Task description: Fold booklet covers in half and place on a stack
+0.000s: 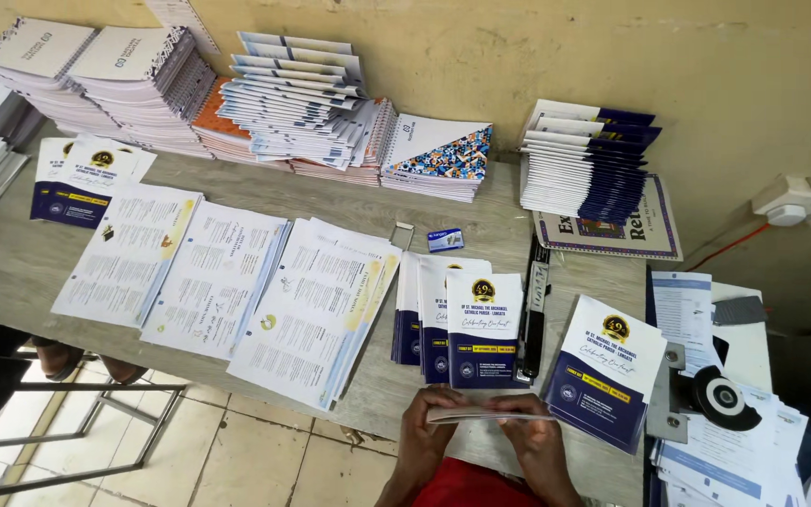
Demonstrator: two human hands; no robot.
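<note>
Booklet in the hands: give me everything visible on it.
The booklet is thin, pale paper, seen nearly edge-on, so its cover print cannot be told. It lies roughly level at the table's near edge. The left hand grips its left end and the right hand its right. It sits just below the blue-and-white booklet stack.

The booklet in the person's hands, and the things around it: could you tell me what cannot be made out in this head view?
- Booklet: seen edge-on, cover hidden.
- Left hand, right hand: palms face away; wrists cut off by the bottom edge.
- Long stapler: its base is hidden behind the booklet stack.
- Paper piles at right: cut off by the frame edge.
</note>
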